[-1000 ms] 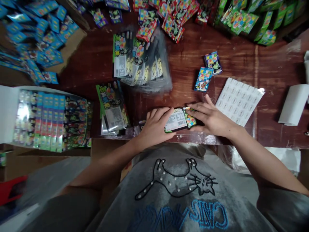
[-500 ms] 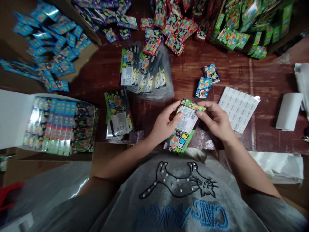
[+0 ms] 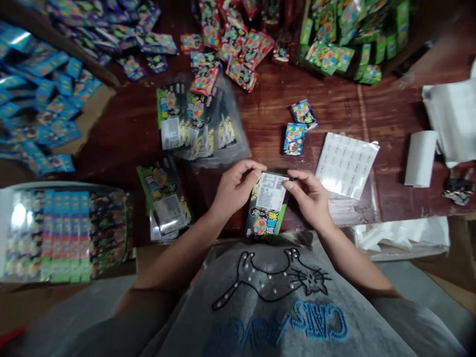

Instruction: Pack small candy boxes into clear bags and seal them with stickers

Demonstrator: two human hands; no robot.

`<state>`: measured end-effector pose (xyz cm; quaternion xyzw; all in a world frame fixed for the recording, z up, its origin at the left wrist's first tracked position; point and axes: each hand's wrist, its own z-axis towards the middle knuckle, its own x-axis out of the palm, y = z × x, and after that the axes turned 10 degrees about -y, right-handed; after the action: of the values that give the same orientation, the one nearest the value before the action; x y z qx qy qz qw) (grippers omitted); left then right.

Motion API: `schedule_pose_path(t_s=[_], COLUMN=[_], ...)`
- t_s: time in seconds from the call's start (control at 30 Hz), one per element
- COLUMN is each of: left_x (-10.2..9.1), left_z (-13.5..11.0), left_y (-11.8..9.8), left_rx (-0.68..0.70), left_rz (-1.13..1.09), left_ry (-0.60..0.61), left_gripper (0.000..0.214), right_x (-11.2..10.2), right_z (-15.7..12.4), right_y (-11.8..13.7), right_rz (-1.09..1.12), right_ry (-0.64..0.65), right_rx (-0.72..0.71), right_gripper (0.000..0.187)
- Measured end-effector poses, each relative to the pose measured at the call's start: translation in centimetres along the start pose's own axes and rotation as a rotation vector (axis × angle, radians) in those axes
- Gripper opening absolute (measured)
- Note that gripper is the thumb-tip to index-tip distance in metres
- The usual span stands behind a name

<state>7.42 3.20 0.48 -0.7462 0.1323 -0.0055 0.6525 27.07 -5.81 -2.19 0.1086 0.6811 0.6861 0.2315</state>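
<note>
While I sit at the near edge of the dark wooden table (image 3: 390,114), both my hands pinch one flat packet (image 3: 267,210) held just above my grey shirt (image 3: 275,317). My left hand (image 3: 235,187) grips its upper left corner between thumb and fingertips, and my right hand (image 3: 309,198) nips the upper right corner the same way. The packet is dark with a green edge, a white barcode label fills its upper half, and a bright round picture sits at the end nearest me.

Just left of my hands lies a small stack of like packets (image 3: 165,201). At the near left an open white box (image 3: 7,198) holds packets stood in tight rows, blue, purple, green and black. Right of my hands a sheet of stickers (image 3: 347,163) lies flat, with a white roll (image 3: 420,158) beyond it.

Farther out, two small packs (image 3: 297,129) lie touching, and a fanned pile of clear sleeves (image 3: 201,124) holds dark printed cards. At the far left, blue packs (image 3: 44,94) are heaped on brown cardboard (image 3: 94,111). Red packs (image 3: 238,54) lie loose in the middle, and green packs (image 3: 342,44) crowd the far right.
</note>
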Motion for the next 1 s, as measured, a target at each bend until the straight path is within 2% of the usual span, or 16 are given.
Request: schedule_pose_path(t_s=[0.1, 0.2, 0.33, 0.4, 0.47, 0.6, 0.7, 0.8, 1.0], left_x=[0.4, 0.6, 0.3, 0.3, 0.6, 1.4, 1.7, 1.9, 3.1], left_z=[0.7, 1.5, 2.3, 2.6, 2.8, 3.5, 4.1, 4.4, 4.4], left_y=[0.0, 0.2, 0.0, -0.6, -1.4, -2.7, -3.1, -2.8, -2.3], left_rx=[-0.046, -0.069, -0.075, -0.047, -0.031, -0.056, -0.075, -0.093, -0.087], left_rz=[-0.092, -0.146, -0.038, 0.018, 0.050, 0.086, 0.118, 0.115, 0.055], left_ry=[-0.007, 0.003, 0.121, 0.160, 0.176, 0.182, 0.233, 0.319, 0.404], left_gripper=[0.019, 0.031, 0.029, 0.026, 0.023, 0.021, 0.022, 0.026, 0.025], right_x=[-0.1, -0.4, -1.3, -1.9, -2.3, -2.7, -3.0, -3.8, -6.2], right_z=[0.7, 1.4, 2.1, 2.6, 3.3, 4.3, 4.6, 4.7, 4.3], right_y=[0.6, 1.0, 1.4, 1.9, 2.4, 3.3, 3.3, 2.7, 2.3], right_rz=[-0.025, -0.061, -0.041, -0.021, -0.009, 0.019, 0.024, 0.003, -0.033], right_ry=[0.012, 0.001, 0.047, 0.111, 0.146, 0.117, 0.085, 0.083, 0.172], right_rx=[-0.062, -0.127, -0.130, -0.091, 0.003, 0.243, 0.288, 0.236, -0.007], right_gripper=[0.024, 0.022, 0.026, 0.019, 0.022, 0.032, 0.034, 0.035, 0.029])
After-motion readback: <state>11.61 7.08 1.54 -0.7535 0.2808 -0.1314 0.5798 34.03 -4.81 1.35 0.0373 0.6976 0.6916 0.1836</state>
